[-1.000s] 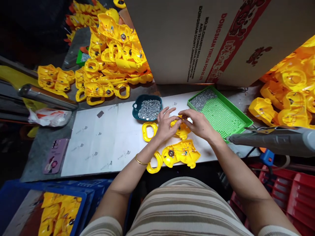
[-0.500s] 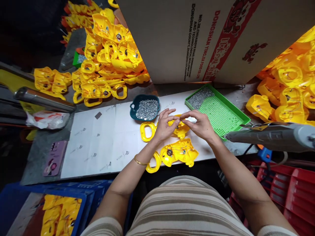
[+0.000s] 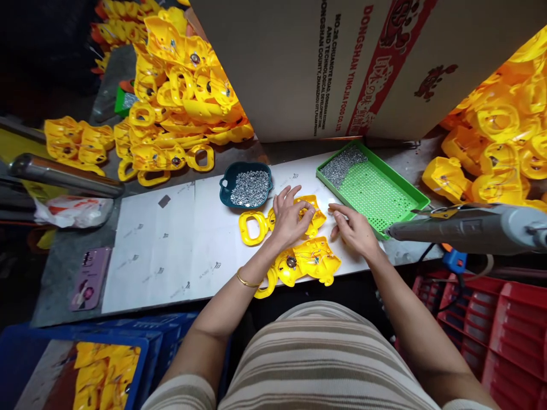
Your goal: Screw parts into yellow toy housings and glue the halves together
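My left hand (image 3: 292,217) is over the farther yellow plastic toy half (image 3: 315,216), covering its middle. Thumb and index finger come together in a pinch above the shell, while the other fingers stretch out; whatever they hold is too small to make out. My right hand (image 3: 355,232) is just right of that shell, apart from it, with thumb and index finger separated and the rest loosely bent. A second yellow toy half (image 3: 308,261), hollow side up with thin wires and a round metal part, lies nearer to me. Both shells have a loop handle on the left.
A dark teal dish (image 3: 224,196) of small metal pieces stands behind my left hand. The green perforated tray (image 3: 395,196) holds more. A grey tool (image 3: 465,230) juts in from the right. Yellow shells pile up left and right of a carton (image 3: 294,74); a phone (image 3: 89,279) lies left.
My hands have parted: the right has drawn back rightward from the farther shell, its fingers loosening. The left stays over that shell. The whole view has shifted slightly.
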### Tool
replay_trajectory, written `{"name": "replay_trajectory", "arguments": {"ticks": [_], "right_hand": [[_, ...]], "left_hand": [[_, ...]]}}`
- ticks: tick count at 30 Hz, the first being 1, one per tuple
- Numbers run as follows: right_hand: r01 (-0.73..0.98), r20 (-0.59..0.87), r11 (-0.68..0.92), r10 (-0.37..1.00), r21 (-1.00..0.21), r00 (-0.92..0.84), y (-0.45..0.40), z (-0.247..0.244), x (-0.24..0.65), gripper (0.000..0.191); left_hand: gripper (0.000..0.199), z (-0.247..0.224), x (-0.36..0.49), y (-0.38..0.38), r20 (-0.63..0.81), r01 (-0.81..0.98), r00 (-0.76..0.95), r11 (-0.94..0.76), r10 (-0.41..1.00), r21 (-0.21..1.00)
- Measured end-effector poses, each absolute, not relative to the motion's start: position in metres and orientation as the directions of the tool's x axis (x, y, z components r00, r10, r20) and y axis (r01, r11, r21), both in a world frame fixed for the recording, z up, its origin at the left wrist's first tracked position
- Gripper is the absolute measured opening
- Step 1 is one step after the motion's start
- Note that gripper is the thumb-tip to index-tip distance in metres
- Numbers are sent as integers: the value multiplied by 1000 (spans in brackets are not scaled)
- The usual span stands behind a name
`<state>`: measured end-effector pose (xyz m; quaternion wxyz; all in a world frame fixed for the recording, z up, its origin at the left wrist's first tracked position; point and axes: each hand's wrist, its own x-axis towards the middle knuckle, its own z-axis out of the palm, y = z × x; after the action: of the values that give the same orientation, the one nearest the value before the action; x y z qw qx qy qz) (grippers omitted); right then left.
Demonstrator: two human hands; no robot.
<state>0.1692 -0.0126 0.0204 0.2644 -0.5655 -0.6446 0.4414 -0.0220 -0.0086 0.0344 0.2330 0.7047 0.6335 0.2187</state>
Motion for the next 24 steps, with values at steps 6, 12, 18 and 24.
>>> {"name": "replay_trajectory", "arguments": {"ticks": [6, 12, 18, 24], "right_hand": [[417, -154, -11, 938, -909, -311, -9, 5, 160, 41], [388, -144, -4, 932, -922, -333, -8, -1, 159, 45], [357, -169, -32, 917, -933, -360, -9, -2, 159, 46], [356, -166, -28, 916, -934, -365, -8, -5, 158, 40]], "left_hand": [[13, 29, -16, -9, 11, 802, 91, -79, 996, 592], [15, 30, -14, -10, -11, 811, 89, -66, 996, 581], [13, 30, -12, -10, -23, 804, 56, -31, 998, 594], [13, 30, -10, -7, -20, 787, 2, 11, 1000, 617]]}}
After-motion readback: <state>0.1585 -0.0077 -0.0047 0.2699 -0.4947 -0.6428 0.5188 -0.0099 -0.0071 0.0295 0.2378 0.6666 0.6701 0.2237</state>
